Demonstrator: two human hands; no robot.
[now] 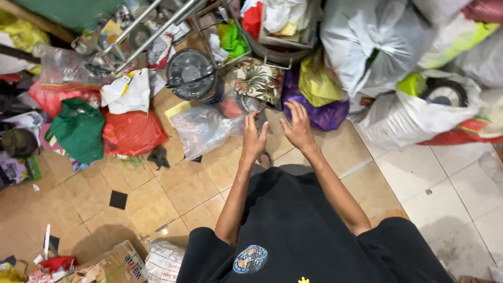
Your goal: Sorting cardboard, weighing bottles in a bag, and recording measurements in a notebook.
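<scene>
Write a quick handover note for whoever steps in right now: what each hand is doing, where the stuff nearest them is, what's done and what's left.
Left hand: empty, fingers loosely open, raised above the tan tiled floor.
Right hand: empty, fingers spread, raised just short of the purple plastic bag.
Nearest things: a clear plastic bag lies on the floor just left of the left hand; a floral-print pouch sits behind both hands; a yellow bag rests on the purple one.
Done: nothing is in hand, so nothing shows as picked up.
Left: all the bags near the hands remain ungrasped in the pile.
</scene>
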